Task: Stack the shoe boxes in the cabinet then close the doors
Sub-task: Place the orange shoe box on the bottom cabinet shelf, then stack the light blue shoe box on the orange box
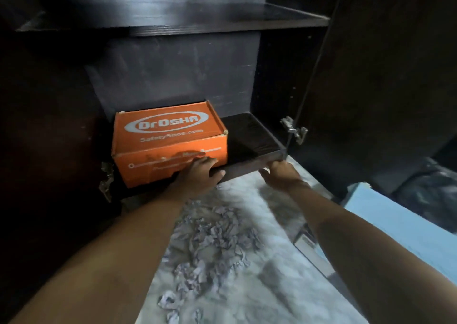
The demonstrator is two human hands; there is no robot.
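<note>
One orange shoe box [168, 143] sits on the cabinet's bottom shelf [249, 138], toward its left end, front face near the front edge. The left hand [197, 172] presses flat fingers against that face; the right hand [280, 174] rests near the shelf's front right corner — whether it grips the edge, I cannot tell. Pushed off-centre like this, the box could skew and waste stacking room, or sit proud enough to foul the open right door [385, 81]. The cabinet is dark wood, dimly lit, with an upper shelf [222, 25]; a grey patterned rug [222, 249] covers the floor, and something light blue [400, 224] lies to the right.
</note>
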